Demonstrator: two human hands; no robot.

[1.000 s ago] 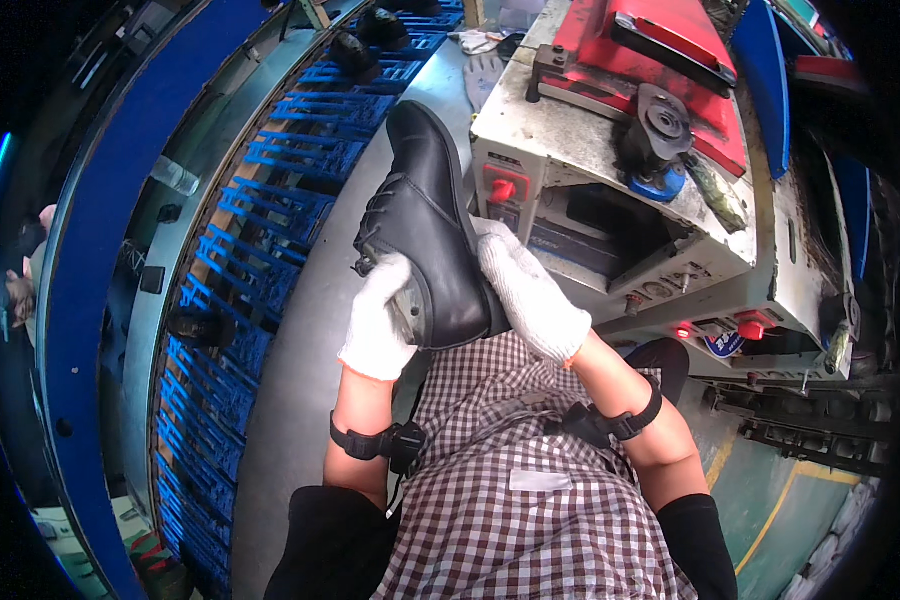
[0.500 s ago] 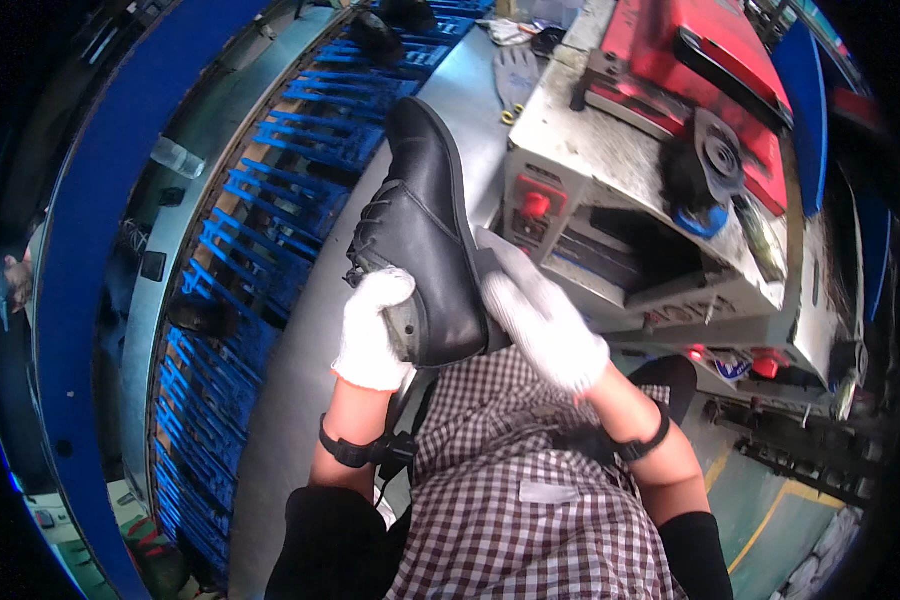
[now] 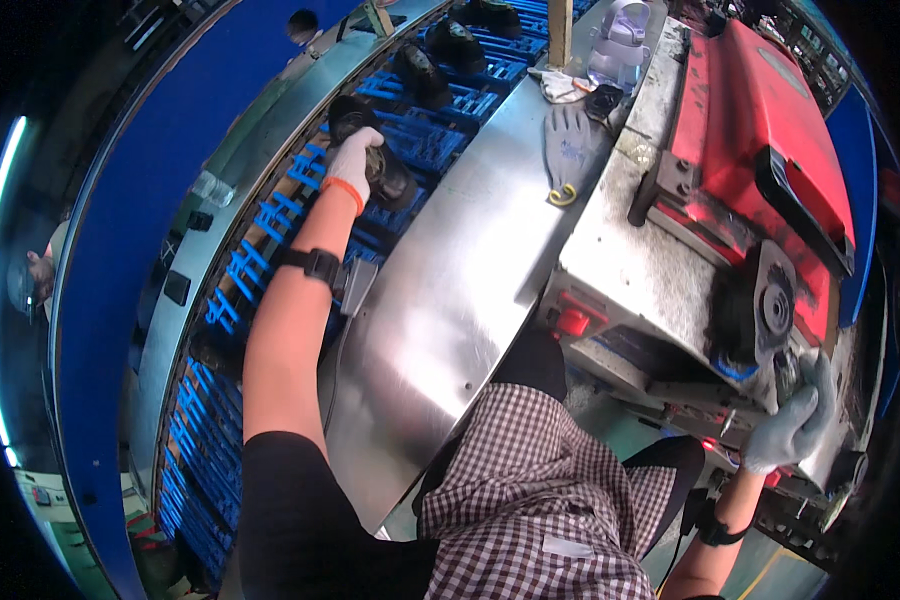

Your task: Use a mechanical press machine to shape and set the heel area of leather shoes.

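My left hand [image 3: 355, 165], in a white knit glove with an orange cuff, reaches far out over the blue slatted rack [image 3: 410, 130]. Its fingers close over a dark shoe [image 3: 392, 183] lying on the slats; the hand hides part of that shoe. At the right, my gloved right hand [image 3: 795, 425] is curled at the lower end of a shiny wrapped handle [image 3: 786, 376] on the red-topped machine [image 3: 770, 130]. The hand covers that end of the handle. Beside the handle is a round dark machine part [image 3: 773, 303].
Several more dark shoes [image 3: 455, 45] lie along the rack. A grey glove [image 3: 572, 150] and a clear plastic container [image 3: 620, 45] lie on the metal table [image 3: 450, 270]. A red switch [image 3: 572, 321] sits on the machine's front. Across the rack, a person [image 3: 35, 275] is partly visible.
The black lace-up boot is no longer between my hands. My left hand has moved forward and left to the rack; my right hand has moved right to the machine's handle.
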